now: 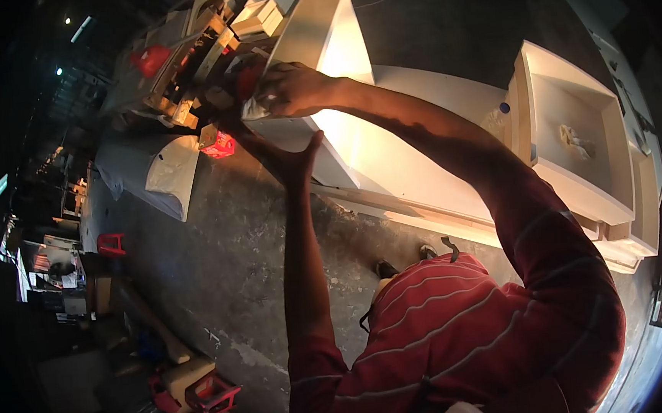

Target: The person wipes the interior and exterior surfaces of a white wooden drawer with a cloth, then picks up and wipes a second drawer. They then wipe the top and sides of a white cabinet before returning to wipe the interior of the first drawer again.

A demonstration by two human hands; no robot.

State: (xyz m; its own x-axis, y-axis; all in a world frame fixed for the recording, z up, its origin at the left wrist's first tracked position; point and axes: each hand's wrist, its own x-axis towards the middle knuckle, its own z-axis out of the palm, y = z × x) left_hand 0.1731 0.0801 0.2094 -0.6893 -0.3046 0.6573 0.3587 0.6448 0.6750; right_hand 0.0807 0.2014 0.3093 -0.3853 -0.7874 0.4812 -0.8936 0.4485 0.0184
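A white open wooden box, like a drawer point(335, 149), stands on its edge over a long white panel point(426, 135). At its near left corner is my right hand point(292, 90), fingers bent down over the edge. A small whitish, crumpled piece point(254, 110) shows under those fingers; its kind I cannot tell. Just below, my left hand point(289, 159) is spread beside the same corner, thumb raised apart and fingers stretched out to the left into shadow.
More white drawers point(579, 128) stand at the right, one with small pale pieces inside. A draped table point(163, 168) and a red box point(217, 141) are at left. Red stools point(212, 393) stand on the concrete floor point(227, 252). Wooden frames point(256, 16) are stacked behind.
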